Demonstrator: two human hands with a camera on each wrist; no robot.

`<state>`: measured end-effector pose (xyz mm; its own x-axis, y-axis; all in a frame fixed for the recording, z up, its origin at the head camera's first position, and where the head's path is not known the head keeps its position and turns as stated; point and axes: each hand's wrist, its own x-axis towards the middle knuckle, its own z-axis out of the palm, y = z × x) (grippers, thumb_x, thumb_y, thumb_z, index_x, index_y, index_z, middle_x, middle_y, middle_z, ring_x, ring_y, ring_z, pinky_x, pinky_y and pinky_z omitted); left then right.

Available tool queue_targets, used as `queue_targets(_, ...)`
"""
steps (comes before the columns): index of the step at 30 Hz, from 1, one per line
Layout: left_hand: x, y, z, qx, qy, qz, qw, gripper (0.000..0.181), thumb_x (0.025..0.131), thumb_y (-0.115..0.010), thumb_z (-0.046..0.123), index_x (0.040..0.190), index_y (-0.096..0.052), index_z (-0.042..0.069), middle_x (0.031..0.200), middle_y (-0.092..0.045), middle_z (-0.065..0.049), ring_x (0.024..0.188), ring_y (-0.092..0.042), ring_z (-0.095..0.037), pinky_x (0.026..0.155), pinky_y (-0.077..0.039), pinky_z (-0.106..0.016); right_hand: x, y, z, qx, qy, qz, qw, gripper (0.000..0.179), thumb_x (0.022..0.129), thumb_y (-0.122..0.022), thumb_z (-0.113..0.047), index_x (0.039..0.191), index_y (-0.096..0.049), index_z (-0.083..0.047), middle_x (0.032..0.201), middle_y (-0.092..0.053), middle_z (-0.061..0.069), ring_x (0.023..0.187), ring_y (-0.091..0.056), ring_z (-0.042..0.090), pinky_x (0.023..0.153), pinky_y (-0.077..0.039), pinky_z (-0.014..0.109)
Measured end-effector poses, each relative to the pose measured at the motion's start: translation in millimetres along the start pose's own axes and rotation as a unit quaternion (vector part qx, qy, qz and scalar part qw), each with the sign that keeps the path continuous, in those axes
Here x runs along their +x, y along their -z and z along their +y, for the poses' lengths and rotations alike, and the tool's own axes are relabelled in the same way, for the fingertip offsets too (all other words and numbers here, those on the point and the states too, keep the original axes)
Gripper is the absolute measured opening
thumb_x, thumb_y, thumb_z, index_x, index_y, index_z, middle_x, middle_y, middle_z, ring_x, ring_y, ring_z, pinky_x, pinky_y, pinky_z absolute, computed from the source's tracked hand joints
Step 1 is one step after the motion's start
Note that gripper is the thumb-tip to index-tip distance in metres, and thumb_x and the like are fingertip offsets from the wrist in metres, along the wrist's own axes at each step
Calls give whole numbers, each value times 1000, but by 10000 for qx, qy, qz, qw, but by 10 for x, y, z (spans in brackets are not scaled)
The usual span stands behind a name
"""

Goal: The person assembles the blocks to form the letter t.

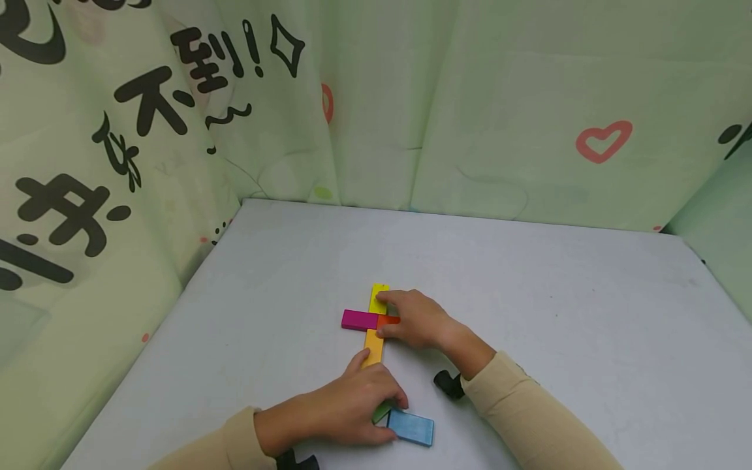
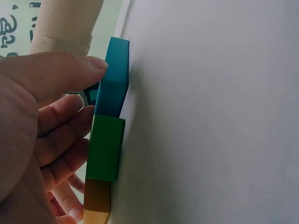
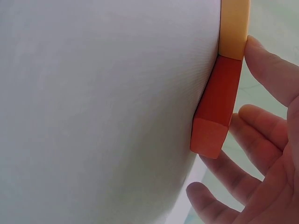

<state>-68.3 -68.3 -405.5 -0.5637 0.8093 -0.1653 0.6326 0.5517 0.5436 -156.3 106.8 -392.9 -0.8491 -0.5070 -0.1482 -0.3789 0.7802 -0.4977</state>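
Observation:
My left hand pinches the blue block at its left end, thumb on the near side and a fingertip at the far corner. Beneath that hand a green block shows in part, end to end with the blue one. Another left finger touches the amber block. My right hand reaches over the red-orange block, one fingertip on the yellow block and the thumb by the amber block's top. A magenta block lies left of the red-orange one.
The blocks lie on a white tabletop. Pale green curtains with printed characters and hearts hang behind and at the left. Black wrist devices show near both sleeves.

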Motion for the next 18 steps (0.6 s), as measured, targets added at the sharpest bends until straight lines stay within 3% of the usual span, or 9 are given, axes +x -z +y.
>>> queue_targets(18,-7,0,12,98,161,-10,9998,26,86,-79,37,107,-70,26,94,-55,23,103,-48,2,111,-17,-68,-4,-2,-12,19,-14,-14,10000,66,87,-79,-30,143,-54,-7,138,-58,12,127,-52,34,102,-46,48)
